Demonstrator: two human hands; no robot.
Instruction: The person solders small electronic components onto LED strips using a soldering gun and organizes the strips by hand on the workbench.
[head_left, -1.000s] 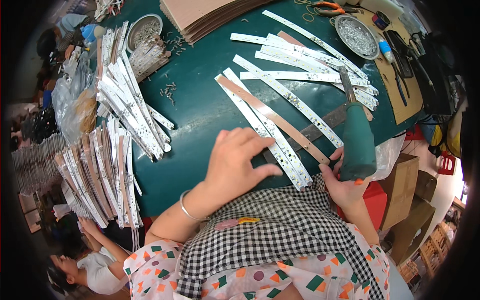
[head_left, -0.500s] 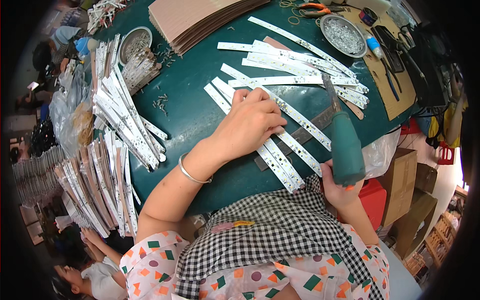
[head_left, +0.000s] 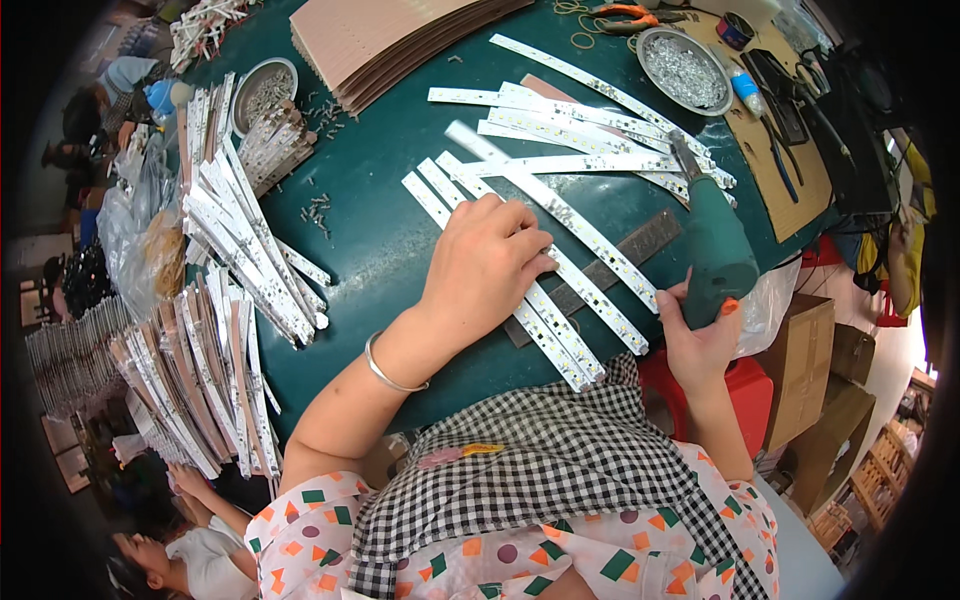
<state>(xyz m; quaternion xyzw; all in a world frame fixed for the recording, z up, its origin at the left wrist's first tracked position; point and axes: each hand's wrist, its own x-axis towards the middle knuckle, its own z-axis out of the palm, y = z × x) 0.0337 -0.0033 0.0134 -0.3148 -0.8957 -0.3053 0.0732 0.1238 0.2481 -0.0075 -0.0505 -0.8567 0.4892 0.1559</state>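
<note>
Along the near edge of the tabletop (head_left: 380, 245), wraps the right grip (head_left: 700, 338) round a green-handled tool (head_left: 722, 250) and curls the left grip (head_left: 488, 250) over a white LED strip (head_left: 600, 299); cannot tell whether pinched. Looks light, bendy, fragile on its component face; best held by long edges. Towards the far right corner, a metal bowl (head_left: 700, 109).

Tool handle (head_left: 718, 238) smooth plastic; tabletop (head_left: 385, 225) glossy; apron (head_left: 540, 435) matt cloth.

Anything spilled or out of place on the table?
Small grey pieces lie loose on the green table, some beside the left bowl, others lower in view. Similar-looking bits sit in that bowl, so these look spilled.
</note>
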